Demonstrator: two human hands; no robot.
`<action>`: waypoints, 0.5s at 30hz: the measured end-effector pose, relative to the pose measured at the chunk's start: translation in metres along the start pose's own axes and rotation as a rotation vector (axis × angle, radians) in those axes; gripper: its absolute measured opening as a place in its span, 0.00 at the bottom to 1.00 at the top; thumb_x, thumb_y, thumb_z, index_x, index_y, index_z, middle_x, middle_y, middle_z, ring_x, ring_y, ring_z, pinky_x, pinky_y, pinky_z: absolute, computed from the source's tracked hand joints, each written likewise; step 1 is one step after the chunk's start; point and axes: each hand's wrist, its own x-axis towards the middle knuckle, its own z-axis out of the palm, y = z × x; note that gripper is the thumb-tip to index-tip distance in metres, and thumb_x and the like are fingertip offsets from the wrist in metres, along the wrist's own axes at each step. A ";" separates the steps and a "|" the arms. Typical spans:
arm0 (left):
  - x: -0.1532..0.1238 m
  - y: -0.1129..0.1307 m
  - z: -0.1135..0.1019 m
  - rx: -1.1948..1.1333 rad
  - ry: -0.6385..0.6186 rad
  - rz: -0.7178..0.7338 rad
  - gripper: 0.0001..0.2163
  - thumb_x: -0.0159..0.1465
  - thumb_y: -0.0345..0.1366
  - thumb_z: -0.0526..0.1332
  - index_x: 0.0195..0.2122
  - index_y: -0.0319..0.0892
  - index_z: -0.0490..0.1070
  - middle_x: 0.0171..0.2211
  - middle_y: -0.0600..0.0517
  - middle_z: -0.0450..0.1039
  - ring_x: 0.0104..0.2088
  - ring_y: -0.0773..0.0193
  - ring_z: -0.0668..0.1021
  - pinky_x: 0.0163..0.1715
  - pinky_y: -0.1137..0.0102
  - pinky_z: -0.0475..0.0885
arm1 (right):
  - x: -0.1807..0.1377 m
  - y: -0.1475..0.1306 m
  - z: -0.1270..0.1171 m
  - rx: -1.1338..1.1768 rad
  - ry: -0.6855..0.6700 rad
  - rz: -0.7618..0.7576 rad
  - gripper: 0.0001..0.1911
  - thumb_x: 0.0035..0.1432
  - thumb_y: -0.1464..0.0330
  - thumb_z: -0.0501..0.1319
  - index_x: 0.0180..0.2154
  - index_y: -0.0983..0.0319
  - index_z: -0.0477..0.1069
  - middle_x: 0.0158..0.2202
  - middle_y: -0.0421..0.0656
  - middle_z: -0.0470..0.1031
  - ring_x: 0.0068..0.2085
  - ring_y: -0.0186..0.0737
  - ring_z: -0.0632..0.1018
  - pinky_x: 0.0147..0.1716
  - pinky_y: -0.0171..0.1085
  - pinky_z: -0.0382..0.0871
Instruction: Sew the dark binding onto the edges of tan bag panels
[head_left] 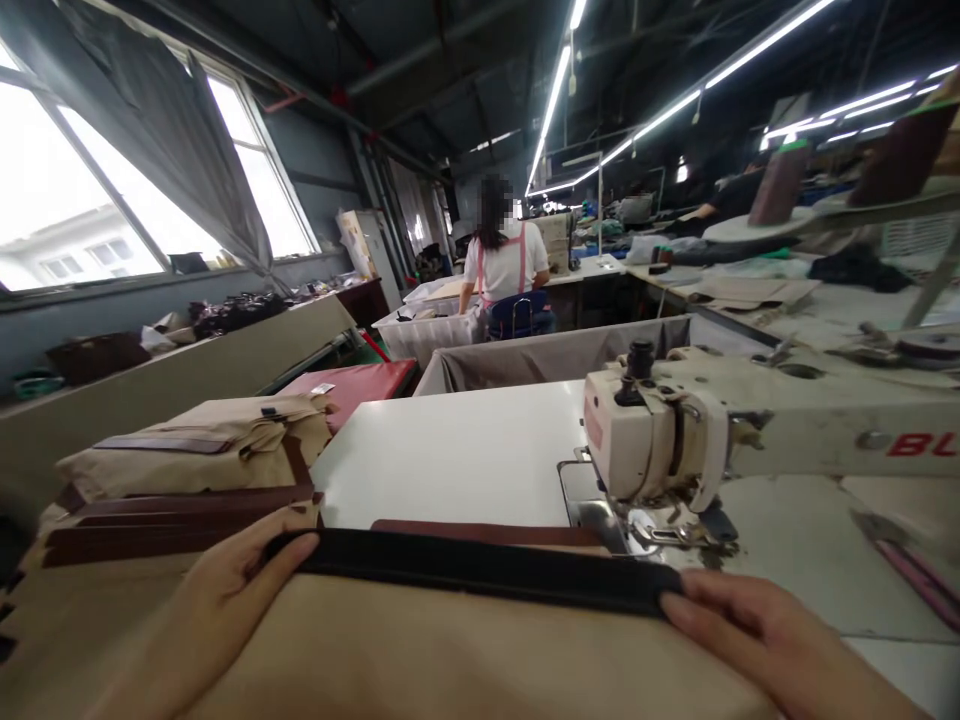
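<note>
A tan fabric piece lies across the near edge of the white sewing table, with a long black strip laid along its far edge. My left hand lies on the fabric, its fingers curled over the strip's left end. My right hand rests on the fabric with its fingertips pressing the strip's right end. A brown strip shows just beyond the black one. The cream sewing machine head stands just past the strip's right end.
A stack of tan pieces with brown trim sits to the left, with a red pad behind it. A grey fabric bin lies beyond the table. A person in a white shirt sits further back, facing away. Thread cones stand at right.
</note>
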 end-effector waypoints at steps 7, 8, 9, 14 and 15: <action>0.048 0.030 0.092 0.275 -0.352 0.192 0.12 0.62 0.31 0.54 0.47 0.44 0.68 0.49 0.48 0.69 0.49 0.55 0.71 0.51 0.60 0.63 | 0.065 0.015 0.030 -0.329 0.159 -0.114 0.19 0.51 0.55 0.56 0.17 0.58 0.59 0.17 0.40 0.69 0.21 0.41 0.69 0.24 0.37 0.60; 0.051 0.053 0.111 0.220 -0.442 0.291 0.12 0.63 0.32 0.54 0.48 0.45 0.67 0.49 0.49 0.69 0.48 0.57 0.71 0.51 0.62 0.63 | 0.065 0.018 0.032 -0.343 0.170 -0.118 0.17 0.52 0.56 0.56 0.17 0.58 0.60 0.17 0.40 0.70 0.21 0.41 0.69 0.23 0.37 0.59; 0.053 0.076 0.130 0.175 -0.491 0.364 0.12 0.64 0.35 0.55 0.49 0.46 0.66 0.50 0.50 0.68 0.49 0.58 0.71 0.51 0.63 0.63 | 0.064 0.020 0.032 -0.353 0.176 -0.119 0.16 0.52 0.58 0.56 0.18 0.58 0.61 0.18 0.40 0.70 0.21 0.40 0.69 0.24 0.37 0.59; 0.057 0.136 0.200 0.144 -0.401 0.293 0.20 0.58 0.46 0.64 0.46 0.40 0.65 0.45 0.45 0.69 0.45 0.50 0.71 0.41 0.62 0.66 | 0.056 0.026 0.031 -0.369 0.213 -0.118 0.13 0.55 0.61 0.55 0.21 0.58 0.64 0.20 0.40 0.71 0.22 0.40 0.71 0.24 0.37 0.59; 0.058 0.135 0.204 0.124 -0.426 0.307 0.17 0.58 0.46 0.63 0.42 0.40 0.66 0.40 0.47 0.71 0.41 0.54 0.73 0.38 0.65 0.67 | 0.054 0.026 0.030 -0.365 0.220 -0.122 0.13 0.55 0.61 0.55 0.21 0.58 0.64 0.19 0.39 0.70 0.22 0.40 0.70 0.24 0.37 0.59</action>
